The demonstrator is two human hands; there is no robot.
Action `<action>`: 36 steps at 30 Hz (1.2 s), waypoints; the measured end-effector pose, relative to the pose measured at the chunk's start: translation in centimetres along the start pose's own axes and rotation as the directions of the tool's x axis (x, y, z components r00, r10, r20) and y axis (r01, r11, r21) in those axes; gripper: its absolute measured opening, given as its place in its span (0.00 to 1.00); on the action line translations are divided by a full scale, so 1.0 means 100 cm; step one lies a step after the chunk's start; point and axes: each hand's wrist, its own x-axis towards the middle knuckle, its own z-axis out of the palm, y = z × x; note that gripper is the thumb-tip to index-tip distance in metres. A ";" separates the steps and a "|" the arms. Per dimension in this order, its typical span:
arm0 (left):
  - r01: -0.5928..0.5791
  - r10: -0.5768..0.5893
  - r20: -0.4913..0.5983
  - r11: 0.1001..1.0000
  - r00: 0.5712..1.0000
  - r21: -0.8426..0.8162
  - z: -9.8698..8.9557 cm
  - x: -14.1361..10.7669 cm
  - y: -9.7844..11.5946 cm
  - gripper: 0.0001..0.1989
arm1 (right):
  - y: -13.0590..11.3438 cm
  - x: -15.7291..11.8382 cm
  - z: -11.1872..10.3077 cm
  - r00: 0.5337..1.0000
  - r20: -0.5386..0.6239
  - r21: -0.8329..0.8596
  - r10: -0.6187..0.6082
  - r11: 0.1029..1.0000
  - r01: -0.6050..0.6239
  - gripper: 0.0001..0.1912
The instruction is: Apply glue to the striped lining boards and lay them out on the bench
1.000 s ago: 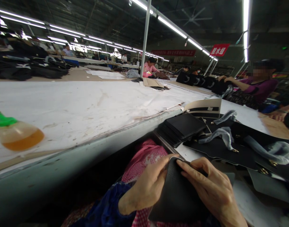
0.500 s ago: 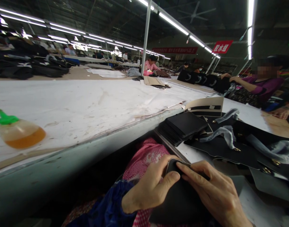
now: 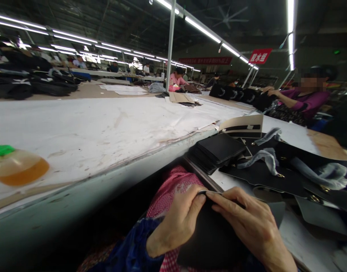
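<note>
black, flat and leather-like, a soft-looking panel with a curved upper corner (image 3: 209, 241) lies directly between the two bare hands, below their fingertips and above the lap. both hands are clamped on it and meet at its upper edge: the left hand (image 3: 177, 223) pinches the corner with its thumb on the near face, while the right hand (image 3: 253, 223) grips just beside it, fingers laid across the face, its thumb hidden.

the contact at that edge is the key relation: neither hand is clearly nearer, and the panel hangs from there toward the body. its long axis seems to run that way too, though the right hand covers much of it, so i cannot be sure.

beyond the left hand lies red-and-white checked cloth (image 3: 173, 196). ahead and to the right of the hands sits a stack of black rectangular panels (image 3: 223, 147), near black sheet pieces with translucent-wrapped handles (image 3: 264, 179). well to the left, a clear bottle of amber liquid with a green top (image 3: 23, 170) rests on the white-covered desk (image 3: 105, 124).
</note>
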 end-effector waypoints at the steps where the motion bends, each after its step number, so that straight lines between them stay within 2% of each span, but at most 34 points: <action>1: 0.007 -0.007 -0.002 1.000 1.000 0.004 -0.001 0.000 0.000 0.15 | 0.001 -0.001 0.001 1.000 -0.025 -0.011 0.019 1.000 -0.019 0.13; 6: 0.045 -0.043 -0.036 0.997 0.998 0.067 -0.004 -0.002 -0.002 0.16 | 0.009 -0.017 0.002 0.976 -0.147 -0.035 0.160 0.985 -0.167 0.10; 10: 0.069 -0.063 -0.055 0.991 0.996 0.114 -0.005 -0.004 -0.001 0.17 | 0.011 -0.027 0.002 0.941 -0.198 0.009 0.275 0.960 -0.279 0.07; 14: 0.074 -0.058 -0.087 0.977 0.995 0.198 -0.005 -0.006 -0.002 0.17 | 0.011 -0.029 0.000 0.912 -0.234 0.043 0.338 0.940 -0.338 0.05; 17: 0.079 -0.052 -0.122 0.970 0.991 0.230 -0.003 -0.009 -0.006 0.17 | 0.012 -0.029 0.000 0.902 -0.234 0.085 0.362 0.932 -0.352 0.06; 21: 0.089 -0.039 -0.227 0.973 0.973 0.214 0.001 -0.014 -0.008 0.16 | 0.014 -0.030 0.002 0.888 -0.251 0.131 0.386 0.922 -0.364 0.07; 28: 0.087 -0.031 -0.238 0.970 0.971 0.228 0.002 -0.016 -0.007 0.17 | 0.013 -0.031 0.002 0.888 -0.259 0.146 0.380 0.924 -0.353 0.08; 33: 0.126 -0.050 -0.265 0.951 0.963 0.281 0.002 -0.017 -0.008 0.16 | 0.012 -0.030 0.002 0.893 -0.269 0.141 0.361 0.932 -0.334 0.09; 36: 0.092 -0.019 -0.250 0.955 0.968 0.282 0.002 -0.018 -0.008 0.16 | 0.010 -0.028 0.002 0.909 -0.247 0.090 0.335 0.942 -0.323 0.09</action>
